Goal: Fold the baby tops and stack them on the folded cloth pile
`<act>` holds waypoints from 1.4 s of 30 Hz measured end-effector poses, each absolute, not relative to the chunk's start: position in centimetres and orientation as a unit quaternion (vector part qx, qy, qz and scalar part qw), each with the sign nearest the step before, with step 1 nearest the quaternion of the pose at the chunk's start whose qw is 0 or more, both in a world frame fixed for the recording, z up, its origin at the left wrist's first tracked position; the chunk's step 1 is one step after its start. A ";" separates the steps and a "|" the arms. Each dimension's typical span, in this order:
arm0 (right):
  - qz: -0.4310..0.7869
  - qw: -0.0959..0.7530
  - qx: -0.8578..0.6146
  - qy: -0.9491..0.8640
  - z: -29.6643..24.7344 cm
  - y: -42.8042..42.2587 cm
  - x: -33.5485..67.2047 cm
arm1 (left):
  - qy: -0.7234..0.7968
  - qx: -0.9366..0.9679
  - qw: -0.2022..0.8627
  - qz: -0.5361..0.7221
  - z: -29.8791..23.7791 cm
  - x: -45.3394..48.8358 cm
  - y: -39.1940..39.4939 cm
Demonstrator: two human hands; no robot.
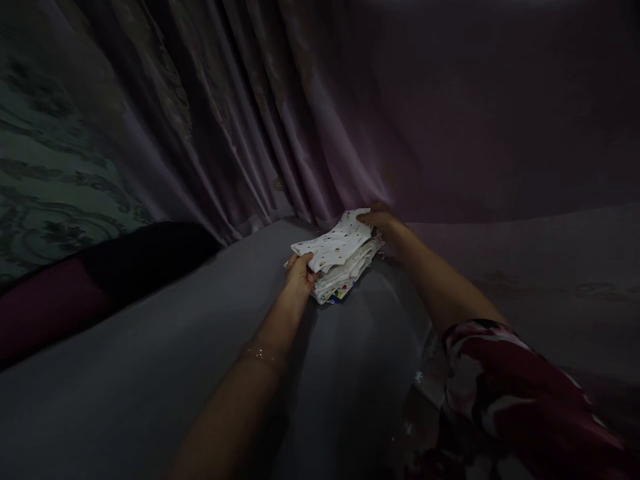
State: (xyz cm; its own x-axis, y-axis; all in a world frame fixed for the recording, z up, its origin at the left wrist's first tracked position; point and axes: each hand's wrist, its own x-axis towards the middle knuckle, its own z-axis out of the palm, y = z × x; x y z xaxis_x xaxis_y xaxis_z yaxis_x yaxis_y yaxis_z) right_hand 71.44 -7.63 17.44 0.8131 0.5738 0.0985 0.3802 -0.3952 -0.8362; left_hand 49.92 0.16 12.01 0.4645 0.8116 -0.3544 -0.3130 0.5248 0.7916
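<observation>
A stack of folded white cloths (pixel 350 267) lies on the grey surface in the middle of the view. Its top cloth (pixel 336 241) carries a small dark and coloured print. My left hand (pixel 300 272) is closed on the near left corner of this cloth, thumb on top. At the far right corner, my right hand (pixel 376 219) grips the same cloth, its fingers partly in shadow. Under the top cloth the layers look loose and uneven. Blue, red and yellow patches show on the lowest one.
Purple curtains (pixel 300 113) hang right behind the stack. The grey surface (pixel 200 333) spreads out to the left and front. A dark and maroon padded edge (pixel 100 287) borders it at left, before green patterned wall (pixel 60 180). Something shiny and clear (pixel 423 380) lies under my right arm.
</observation>
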 end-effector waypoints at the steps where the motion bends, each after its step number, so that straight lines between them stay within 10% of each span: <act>1: 0.103 0.452 -0.837 -0.289 17.0 -7.3 72.0 | 0.381 0.335 0.783 0.360 11.6 49.9 0.1; 13: -0.059 0.169 -0.916 -0.358 13.3 -6.9 71.1 | 0.426 0.480 0.649 0.408 10.5 49.3 -1.9; 24: 0.007 0.096 -0.882 -0.461 14.3 -5.0 65.6 | 0.285 0.913 0.127 0.262 9.3 47.5 -2.8; 42: 0.066 0.069 -0.896 -0.433 12.9 -3.8 66.1 | 0.249 0.938 0.209 0.118 8.8 45.2 -1.2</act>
